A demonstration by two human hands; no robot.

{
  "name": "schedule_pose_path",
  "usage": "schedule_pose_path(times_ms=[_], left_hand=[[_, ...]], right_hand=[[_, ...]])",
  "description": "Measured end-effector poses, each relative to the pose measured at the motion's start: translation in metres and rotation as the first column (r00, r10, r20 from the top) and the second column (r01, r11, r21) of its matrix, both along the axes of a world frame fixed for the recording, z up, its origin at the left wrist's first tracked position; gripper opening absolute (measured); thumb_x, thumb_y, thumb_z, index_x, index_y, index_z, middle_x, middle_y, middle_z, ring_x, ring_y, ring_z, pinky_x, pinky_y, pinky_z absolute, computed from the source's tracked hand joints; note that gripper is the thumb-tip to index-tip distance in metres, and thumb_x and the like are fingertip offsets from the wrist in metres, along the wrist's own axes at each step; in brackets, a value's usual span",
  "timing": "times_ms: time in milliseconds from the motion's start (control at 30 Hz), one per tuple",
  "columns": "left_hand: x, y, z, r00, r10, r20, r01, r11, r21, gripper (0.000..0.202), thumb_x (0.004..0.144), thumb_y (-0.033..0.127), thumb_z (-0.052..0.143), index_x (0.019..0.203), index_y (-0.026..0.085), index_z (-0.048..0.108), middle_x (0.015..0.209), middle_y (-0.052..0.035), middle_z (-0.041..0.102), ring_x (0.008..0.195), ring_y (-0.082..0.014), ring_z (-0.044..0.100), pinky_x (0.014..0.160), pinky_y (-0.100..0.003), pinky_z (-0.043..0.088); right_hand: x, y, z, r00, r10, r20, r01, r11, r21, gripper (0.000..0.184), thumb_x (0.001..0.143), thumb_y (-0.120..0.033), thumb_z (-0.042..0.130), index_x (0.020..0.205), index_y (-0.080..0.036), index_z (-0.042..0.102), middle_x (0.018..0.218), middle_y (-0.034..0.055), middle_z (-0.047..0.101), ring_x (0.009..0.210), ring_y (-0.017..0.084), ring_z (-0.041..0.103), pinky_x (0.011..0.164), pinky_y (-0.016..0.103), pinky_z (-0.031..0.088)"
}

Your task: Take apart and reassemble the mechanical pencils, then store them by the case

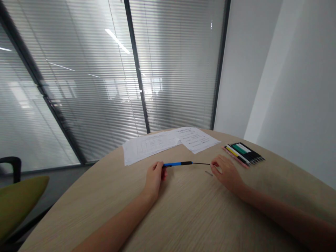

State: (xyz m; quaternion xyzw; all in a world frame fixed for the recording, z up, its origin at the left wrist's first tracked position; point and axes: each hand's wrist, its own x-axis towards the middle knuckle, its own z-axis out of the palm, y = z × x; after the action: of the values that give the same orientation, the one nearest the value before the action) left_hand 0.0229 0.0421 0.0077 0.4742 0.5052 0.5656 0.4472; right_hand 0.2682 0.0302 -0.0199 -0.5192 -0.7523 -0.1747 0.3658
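Note:
My left hand (155, 176) is closed around one end of a blue pen (174, 164) with a black grip section. The pen lies nearly level just above the table, pointing right. Out of its right end sticks a thin dark pen refill (201, 163). The far end of this refill is pinched between the thumb and fingers of my right hand (225, 173). How much of the refill sits inside the barrel is hidden. On the table just left of my right fingers rests a small thin grey piece (209, 173), too small to name surely.
Several pens (245, 153), mostly black with some green, yellow, white and pink, lie in a row beyond my right hand. Printed paper sheets (154, 144) spread over the far side of the round wooden table (181, 217). A green chair (21, 196) stands at left.

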Motion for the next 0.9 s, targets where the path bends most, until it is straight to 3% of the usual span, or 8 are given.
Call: schedule_pose_path(times_ms=[267,433,633,900], left_hand=[[-0.007,0.007,0.0,0.999,0.043,0.018,-0.044,0.999,0.018,0.024,0.063,0.034,0.046,0.049,0.014,0.048,0.039,0.0037,0.043,0.034,-0.0066,0.038,0.035,-0.018,0.029],[-0.009,0.009,0.0,0.996,0.075,0.055,-0.076,0.997,0.007,0.023,0.062,0.034,0.046,0.052,0.014,0.049,0.04,0.0036,0.044,0.035,-0.0073,0.038,0.035,-0.018,0.03],[-0.008,0.009,-0.001,0.998,0.054,0.041,-0.054,0.998,0.013,0.023,0.063,0.034,0.045,0.05,0.014,0.048,0.04,0.0037,0.044,0.035,-0.0067,0.037,0.035,-0.018,0.029],[-0.006,0.01,-0.003,0.999,0.02,-0.038,-0.018,0.999,0.035,0.025,0.064,0.036,0.044,0.051,0.015,0.047,0.039,0.0043,0.043,0.034,-0.0077,0.038,0.036,-0.019,0.03]], right_hand=[[0.002,0.001,-0.001,0.999,-0.04,0.019,0.041,0.999,-0.01,0.012,0.075,-0.02,0.041,0.064,-0.018,0.045,0.064,0.0024,0.051,0.063,0.015,0.047,0.06,0.027,0.035],[-0.003,-0.004,0.001,0.987,-0.035,0.154,0.039,0.999,-0.023,0.015,0.075,-0.017,0.041,0.062,-0.017,0.047,0.062,0.0023,0.052,0.063,0.015,0.048,0.062,0.027,0.033],[-0.017,-0.017,-0.001,0.951,-0.034,0.308,0.079,0.988,-0.133,0.015,0.071,-0.015,0.043,0.059,-0.017,0.052,0.063,0.0024,0.055,0.062,0.014,0.048,0.062,0.028,0.03],[-0.026,-0.027,0.005,0.948,-0.045,0.315,0.121,0.967,-0.226,0.015,0.07,-0.015,0.044,0.057,-0.018,0.052,0.064,0.0025,0.057,0.063,0.015,0.051,0.062,0.028,0.032]])
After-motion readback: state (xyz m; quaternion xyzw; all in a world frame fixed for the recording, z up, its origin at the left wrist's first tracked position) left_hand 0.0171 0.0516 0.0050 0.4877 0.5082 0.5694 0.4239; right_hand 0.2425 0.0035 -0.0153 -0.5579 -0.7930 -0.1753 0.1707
